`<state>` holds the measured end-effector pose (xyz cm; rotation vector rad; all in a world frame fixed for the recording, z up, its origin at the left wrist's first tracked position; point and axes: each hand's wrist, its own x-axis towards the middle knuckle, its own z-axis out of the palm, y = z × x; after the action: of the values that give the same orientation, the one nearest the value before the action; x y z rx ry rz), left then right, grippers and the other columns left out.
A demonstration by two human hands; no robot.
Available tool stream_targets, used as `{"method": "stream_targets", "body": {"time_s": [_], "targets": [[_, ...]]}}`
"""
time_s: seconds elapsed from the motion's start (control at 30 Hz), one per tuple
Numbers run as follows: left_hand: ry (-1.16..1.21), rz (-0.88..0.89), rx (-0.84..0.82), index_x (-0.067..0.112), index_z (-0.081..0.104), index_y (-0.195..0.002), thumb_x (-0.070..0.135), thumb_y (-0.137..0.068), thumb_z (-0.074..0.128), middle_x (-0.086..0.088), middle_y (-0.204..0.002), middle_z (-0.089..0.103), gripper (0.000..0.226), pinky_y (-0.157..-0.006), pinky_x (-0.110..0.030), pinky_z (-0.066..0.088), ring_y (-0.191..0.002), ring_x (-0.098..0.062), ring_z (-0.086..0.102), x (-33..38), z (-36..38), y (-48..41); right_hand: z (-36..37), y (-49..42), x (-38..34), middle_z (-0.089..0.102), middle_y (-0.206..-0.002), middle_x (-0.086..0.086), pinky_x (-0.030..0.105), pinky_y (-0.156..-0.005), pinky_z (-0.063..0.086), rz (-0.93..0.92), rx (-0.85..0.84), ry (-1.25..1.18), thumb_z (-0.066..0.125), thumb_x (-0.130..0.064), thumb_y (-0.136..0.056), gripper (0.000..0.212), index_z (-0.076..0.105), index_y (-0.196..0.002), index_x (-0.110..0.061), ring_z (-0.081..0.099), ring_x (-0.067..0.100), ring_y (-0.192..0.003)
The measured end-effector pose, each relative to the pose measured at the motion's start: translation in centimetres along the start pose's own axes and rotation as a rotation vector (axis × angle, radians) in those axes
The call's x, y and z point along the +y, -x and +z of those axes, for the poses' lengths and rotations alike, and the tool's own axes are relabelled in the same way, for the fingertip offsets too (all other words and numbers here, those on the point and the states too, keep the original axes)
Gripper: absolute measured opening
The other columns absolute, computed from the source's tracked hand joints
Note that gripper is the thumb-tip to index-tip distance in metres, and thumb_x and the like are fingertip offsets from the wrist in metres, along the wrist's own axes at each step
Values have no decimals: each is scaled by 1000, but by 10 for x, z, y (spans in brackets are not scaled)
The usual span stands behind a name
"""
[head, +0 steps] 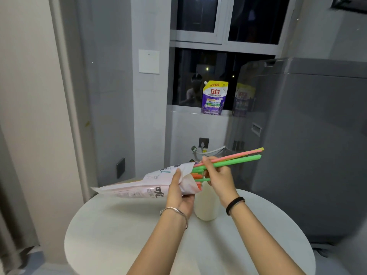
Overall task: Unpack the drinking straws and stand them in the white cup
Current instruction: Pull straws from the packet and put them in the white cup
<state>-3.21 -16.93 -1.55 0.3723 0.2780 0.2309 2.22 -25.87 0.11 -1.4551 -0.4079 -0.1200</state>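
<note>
My left hand (179, 192) grips a pale pink straw packet (139, 184) near its open mouth, holding it almost level above the table. Green and orange straw ends poke out of that mouth. My right hand (217, 176) pinches a few long straws (236, 158), green, pink and yellow, partly drawn out and pointing up to the right. The white cup (204, 207) stands on the round white table (119, 235) just below both hands; its rim is hidden behind them.
A grey washing machine (309, 147) stands close on the right of the table. A purple detergent pouch (214, 99) sits on the window ledge behind. A wall and curtain lie to the left.
</note>
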Motion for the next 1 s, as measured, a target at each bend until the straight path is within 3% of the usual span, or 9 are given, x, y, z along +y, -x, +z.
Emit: {"method": "stream_targets", "body": {"time_s": [0.07, 0.23, 0.27, 0.37, 0.53, 0.7, 0.87, 0.93, 1.0], "targets": [[5, -4, -23, 5, 72, -83, 23, -97, 52, -11, -67, 76, 30, -47, -26, 57, -55, -19, 73, 0, 7, -2, -9, -7, -5, 57, -48, -8, 11, -47, 42, -43, 38, 40, 56, -25, -92, 21, 63, -73, -20, 54, 2, -47], [-9, 35, 57, 4, 50, -134, 23, -97, 52, -16, -118, 67, 42, -68, -33, 58, -106, -30, 63, 9, 10, -16, -48, -26, -29, 42, -52, 2, 16, -45, 36, -190, 186, 59, 48, -19, -96, 27, 55, -72, -9, 40, 4, -42], [-18, 33, 60, 5, 51, -130, 24, -97, 51, -15, -110, 70, 38, -65, -32, 57, -101, -30, 62, 12, 9, -20, -55, -30, -34, 40, -52, 2, 15, -44, 34, -212, 213, 75, 47, -19, -96, 28, 54, -73, -6, 39, 3, -41], [-28, 19, 82, 5, 57, -91, 23, -97, 52, -9, -59, 72, 20, -41, -25, 53, -74, -23, 58, 16, 9, -26, -74, -41, -46, 39, -51, 3, 12, -42, 33, -264, 282, 120, 45, -19, -96, 29, 52, -71, -5, 38, 1, -38], [-37, 21, 112, 7, 54, -83, 22, -96, 53, -13, -78, 64, 20, -40, -26, 53, -72, -23, 57, 14, 9, -37, -92, -60, -54, 44, -53, 0, 11, -41, 35, -306, 322, 260, 46, -23, -96, 29, 52, -70, -11, 44, 3, -44], [-69, 57, 67, 13, 53, -86, 20, -95, 56, -7, -61, 72, 12, -47, -26, 56, -69, -23, 63, 9, 7, -42, -80, -72, -32, 51, -59, 9, 29, -55, 39, -274, 239, 457, 47, -26, -95, 36, 59, -74, 1, 48, 19, -56], [-106, 75, 58, 13, 55, -88, 19, -94, 57, -4, -53, 72, 8, -48, -26, 56, -44, -15, 69, 8, -3, -50, -62, -84, 1, 50, -51, -4, 28, -47, 38, -202, 98, 724, 48, -28, -95, 32, 56, -65, -19, 51, 15, -50], [-107, 73, 67, 12, 56, -86, 20, -93, 57, -4, -53, 72, 10, -46, -25, 55, -42, -15, 68, 7, -7, -55, -58, -89, 15, 58, -61, 7, 35, -57, 47, -101, 48, 773, 48, -30, -94, 32, 62, -75, -8, 60, 28, -63], [-115, 71, 62, 11, 58, -85, 20, -94, 56, -4, -54, 72, 13, -47, -24, 55, -43, -15, 68, 7, -10, -60, -55, -93, 28, 66, -73, 11, 37, -66, 51, -17, 12, 799, 49, -29, -93, 29, 64, -81, -6, 64, 30, -74]]}}
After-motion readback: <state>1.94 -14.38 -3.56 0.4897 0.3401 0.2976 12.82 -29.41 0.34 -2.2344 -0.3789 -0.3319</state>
